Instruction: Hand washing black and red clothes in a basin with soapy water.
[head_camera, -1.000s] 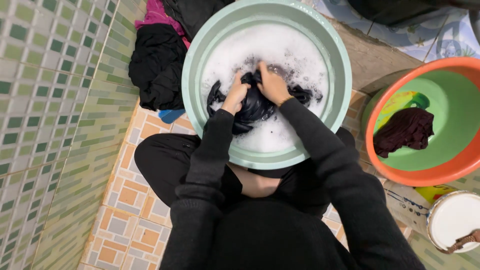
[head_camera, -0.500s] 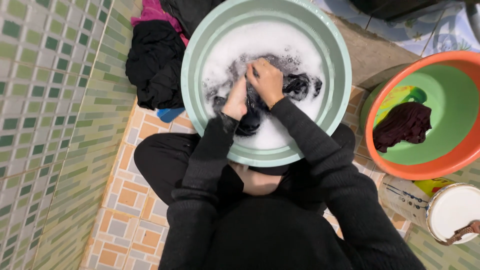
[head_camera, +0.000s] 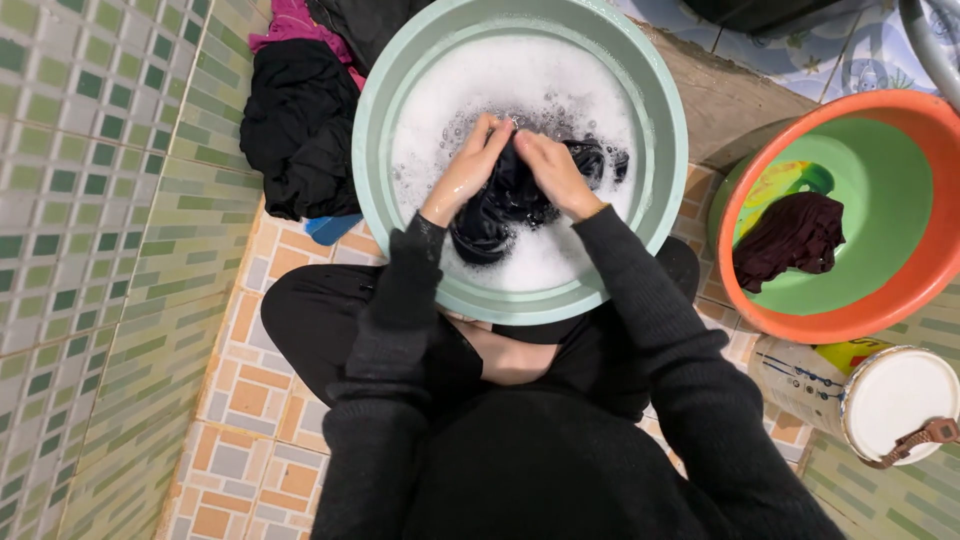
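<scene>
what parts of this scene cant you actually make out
- Head view: most of the black garment is sunk under foam in the pale green basin.
- Fingertips of the left hand and right hand are buried in its folds.
- The clothes pile runs off the top edge.
- The orange basin is cut by the right edge.
- The bucket body is half hidden by its lid.

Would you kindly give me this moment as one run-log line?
left hand: grips black cloth | right hand: grips same cloth | place: soapy pale green basin | nearby: orange basin
</scene>
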